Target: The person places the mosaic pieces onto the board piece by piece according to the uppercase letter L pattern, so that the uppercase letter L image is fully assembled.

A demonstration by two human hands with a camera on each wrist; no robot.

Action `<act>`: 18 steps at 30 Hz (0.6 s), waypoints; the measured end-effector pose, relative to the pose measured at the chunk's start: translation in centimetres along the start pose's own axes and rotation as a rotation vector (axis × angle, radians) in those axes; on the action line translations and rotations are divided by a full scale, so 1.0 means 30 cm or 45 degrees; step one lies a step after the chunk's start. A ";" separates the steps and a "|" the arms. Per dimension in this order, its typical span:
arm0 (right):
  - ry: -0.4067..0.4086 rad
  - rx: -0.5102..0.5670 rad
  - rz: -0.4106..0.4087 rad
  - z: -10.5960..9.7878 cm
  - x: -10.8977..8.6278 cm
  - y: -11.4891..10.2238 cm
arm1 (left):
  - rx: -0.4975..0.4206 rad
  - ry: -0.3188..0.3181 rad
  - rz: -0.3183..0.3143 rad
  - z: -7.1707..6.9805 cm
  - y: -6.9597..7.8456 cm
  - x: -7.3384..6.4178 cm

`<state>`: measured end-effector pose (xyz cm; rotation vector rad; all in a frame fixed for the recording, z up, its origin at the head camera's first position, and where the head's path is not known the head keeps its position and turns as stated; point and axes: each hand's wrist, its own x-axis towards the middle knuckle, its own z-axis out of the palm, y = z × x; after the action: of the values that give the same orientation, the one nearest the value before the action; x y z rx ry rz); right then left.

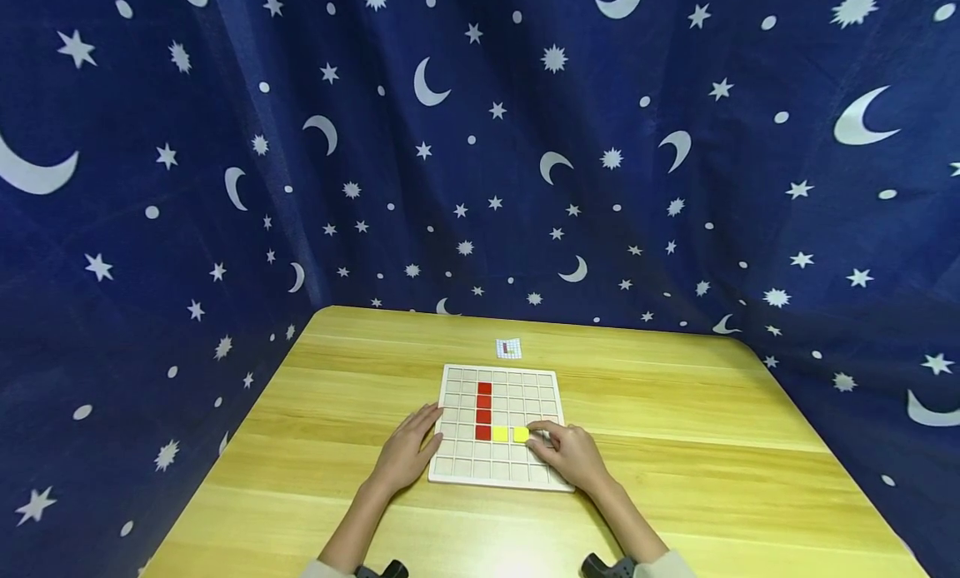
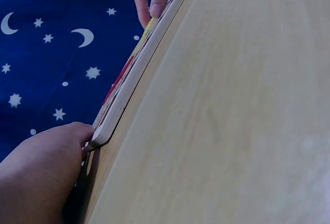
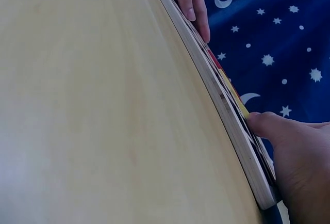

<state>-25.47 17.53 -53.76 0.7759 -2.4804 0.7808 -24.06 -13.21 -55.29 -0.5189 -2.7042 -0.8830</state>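
Note:
A pale gridded board lies on the table, with a column of several red square tiles on it. A yellow tile sits right of the lowest red one. My right hand pinches a second yellow tile between thumb and index finger, just right of the first, with a narrow gap between them. My left hand rests at the board's left edge, fingers extended and touching it. In the left wrist view the left thumb lies against the board's corner.
A small card printed with a grid and a coloured pattern lies behind the board. The wooden table spreads out on both sides. A dark blue curtain with moons and stars hangs behind and beside it.

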 end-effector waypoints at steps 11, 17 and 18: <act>-0.019 -0.053 -0.042 -0.009 0.008 -0.016 | 0.006 0.004 0.000 0.000 -0.003 -0.003; 0.049 0.056 -0.031 -0.027 0.002 -0.006 | -0.081 -0.029 -0.034 -0.004 -0.012 -0.012; 0.064 0.079 -0.025 -0.033 0.002 -0.002 | -0.110 -0.040 -0.041 -0.007 -0.014 -0.014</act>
<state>-25.25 18.09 -52.98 0.7912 -2.4108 0.8629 -23.82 -13.77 -55.49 -0.5124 -2.7195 -1.0121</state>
